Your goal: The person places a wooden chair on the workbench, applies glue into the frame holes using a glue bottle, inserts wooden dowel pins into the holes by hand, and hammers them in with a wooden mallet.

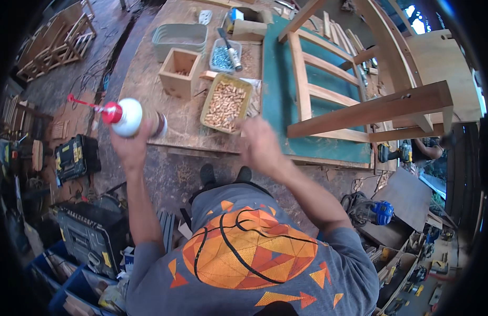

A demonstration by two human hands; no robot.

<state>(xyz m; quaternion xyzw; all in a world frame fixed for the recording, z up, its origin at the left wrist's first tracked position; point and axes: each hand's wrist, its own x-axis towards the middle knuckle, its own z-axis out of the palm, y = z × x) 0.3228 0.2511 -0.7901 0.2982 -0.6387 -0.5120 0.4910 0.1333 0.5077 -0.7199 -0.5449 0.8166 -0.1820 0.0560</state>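
My left hand (132, 143) is wrapped round a white squeeze bottle (131, 115) with a red cap and a thin red nozzle. The bottle is tilted, its nozzle pointing to the left, just off the table's left front edge. My right hand (260, 145) is beside the near right corner of a yellowish tub (206, 111) full of short wooden dowels (226, 105). Motion smears its fingers, so whether they hold anything cannot be made out. To the right, a wooden furniture frame (328, 94) with several slats rests on a green mat (275, 79).
Behind the dowel tub stand a wooden box (179, 73), a grey-green bin (180, 39) and a clear tub of blue screws (223, 58) with a dark-handled tool (230, 50) across it. A drill (388, 153) is by the table's right edge. Black toolboxes (91, 231) stand lower left.
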